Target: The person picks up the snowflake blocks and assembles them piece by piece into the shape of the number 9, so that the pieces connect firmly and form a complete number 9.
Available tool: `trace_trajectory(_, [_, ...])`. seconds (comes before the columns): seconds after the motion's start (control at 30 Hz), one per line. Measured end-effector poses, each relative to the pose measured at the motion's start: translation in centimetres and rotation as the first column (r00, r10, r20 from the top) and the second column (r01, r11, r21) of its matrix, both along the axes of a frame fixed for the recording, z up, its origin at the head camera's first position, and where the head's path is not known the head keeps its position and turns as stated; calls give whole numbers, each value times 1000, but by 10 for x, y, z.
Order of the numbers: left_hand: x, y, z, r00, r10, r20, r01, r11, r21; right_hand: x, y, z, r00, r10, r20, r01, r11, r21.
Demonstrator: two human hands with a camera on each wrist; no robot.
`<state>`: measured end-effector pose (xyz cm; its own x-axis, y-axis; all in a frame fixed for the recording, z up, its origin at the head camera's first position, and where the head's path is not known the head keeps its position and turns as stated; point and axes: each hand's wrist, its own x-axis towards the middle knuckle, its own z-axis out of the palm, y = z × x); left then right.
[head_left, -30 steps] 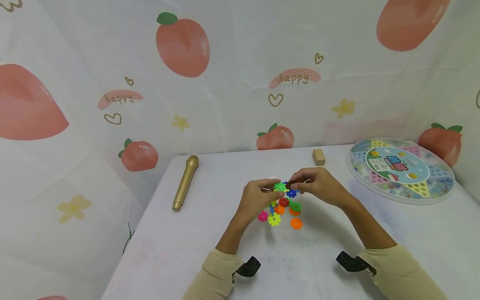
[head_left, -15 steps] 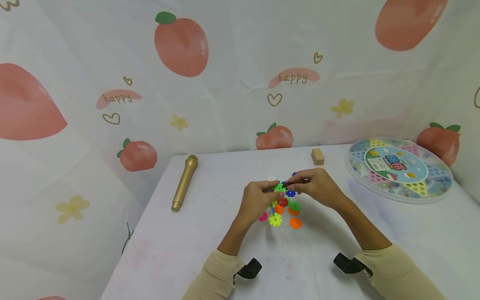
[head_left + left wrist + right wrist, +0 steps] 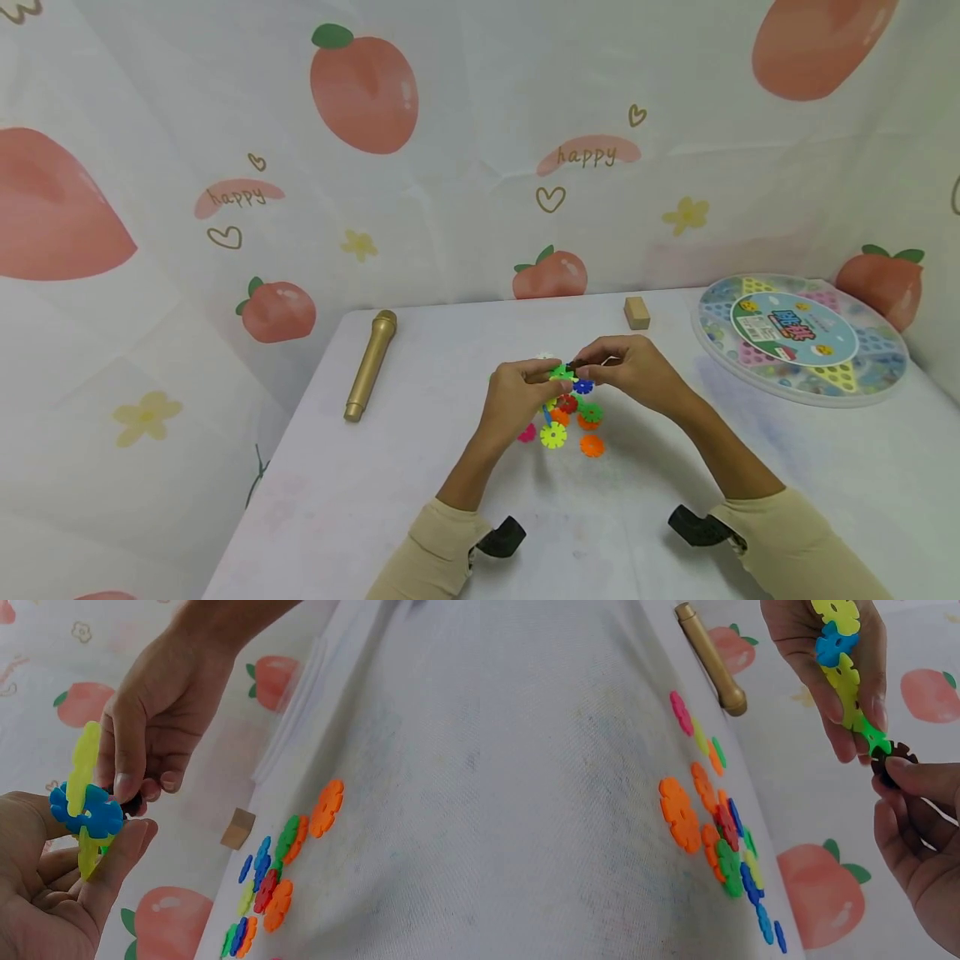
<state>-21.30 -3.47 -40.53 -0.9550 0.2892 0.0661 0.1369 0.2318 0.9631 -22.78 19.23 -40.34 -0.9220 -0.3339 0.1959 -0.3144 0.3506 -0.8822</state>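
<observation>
My left hand (image 3: pixel 510 400) grips a chain of notched plastic snowflake discs. In the right wrist view, the chain runs from a yellow disc (image 3: pixel 836 613) through a blue disc (image 3: pixel 836 645) and another yellow disc (image 3: pixel 844 682) to a green disc (image 3: pixel 874 737). Between thumb and fingers, my right hand (image 3: pixel 637 371) pinches a dark disc (image 3: pixel 892 757), which meets the green one's edge. Whether their slots are interlocked I cannot tell. Both hands are raised over loose discs on the table, including an orange disc (image 3: pixel 592 446) and a red disc (image 3: pixel 567 404).
A gold toy microphone (image 3: pixel 371 367) lies at the left of the white-covered table (image 3: pixel 360 517). Toward the back stands a small wooden block (image 3: pixel 637 313). A round Chinese checkers box (image 3: pixel 855 385) occupies the right rear, before a peach-printed backdrop (image 3: pixel 450 217).
The hands stay close together over the same spot, with the dark disc shifting slightly against the green one. The yellow disc below the left hand appears a little further right.
</observation>
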Motion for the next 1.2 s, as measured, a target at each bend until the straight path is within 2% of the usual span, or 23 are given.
trace_trajectory(0.17, [-1, 0, 0, 1000, 4, -16, -5, 999, -49, 0, 3, 1, 1000, 17, 10, -17, 1000, 7])
trace_trajectory(0.43, [-2, -2, -2, 1000, 2, -9, -2, 1000, -26, 0, 6, 3, 1000, -13, 4, 13, 1000, 20])
trace_trajectory(0.73, [-1, 2, -4, 999, 38, -30, -39, 999, -24, -1, 3, -1, 999, -39, 18, 40, 999, -34])
trace_trajectory(1.03, [1, 2, -2, 1000, -24, -17, 24, 1000, 8, -3, 5, -2, 1000, 2, 17, -2, 999, -34])
trace_trajectory(1.2, [2, 1, -2, 999, -27, -37, 27, 1000, 9, -2, 4, -5, 999, 25, 43, -23, 999, -47])
